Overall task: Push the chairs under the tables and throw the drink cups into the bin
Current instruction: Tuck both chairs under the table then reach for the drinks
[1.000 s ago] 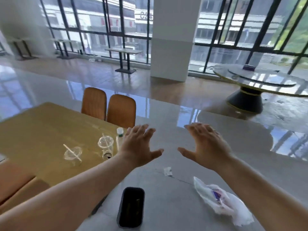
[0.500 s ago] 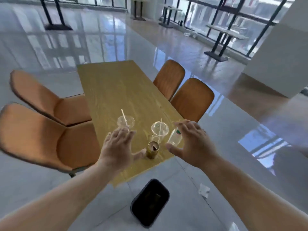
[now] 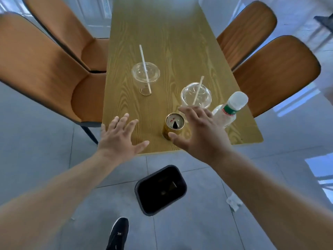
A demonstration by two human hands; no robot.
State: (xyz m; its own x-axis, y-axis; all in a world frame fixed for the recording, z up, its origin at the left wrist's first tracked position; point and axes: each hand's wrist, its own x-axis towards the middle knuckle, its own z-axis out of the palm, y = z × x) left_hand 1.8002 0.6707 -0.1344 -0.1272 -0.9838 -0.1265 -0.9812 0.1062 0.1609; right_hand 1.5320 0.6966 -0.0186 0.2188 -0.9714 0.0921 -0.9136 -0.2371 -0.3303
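On the wooden table [image 3: 167, 33] stand two clear lidded cups with straws, one at mid-table [image 3: 145, 74] and one nearer the right edge [image 3: 196, 95]. A gold can [image 3: 173, 125] and a plastic bottle with a white cap [image 3: 228, 110] stand near the front edge. My left hand [image 3: 119, 137] hovers open over the table's front left corner. My right hand [image 3: 201, 134] is open, fingers spread, just beside the can and below the right cup. A black bin [image 3: 161, 190] sits on the floor below the table end. Two orange chairs [image 3: 45, 69] stand pulled out on the left; two more [image 3: 273, 73] are at the right.
Grey tiled floor surrounds the table. My black shoe [image 3: 119, 233] is near the bin. A crumpled scrap of paper [image 3: 233, 202] lies on the floor to the right of the bin.
My view has swung left and down onto the table. Both hands have come closer to the cups and can, still holding nothing.
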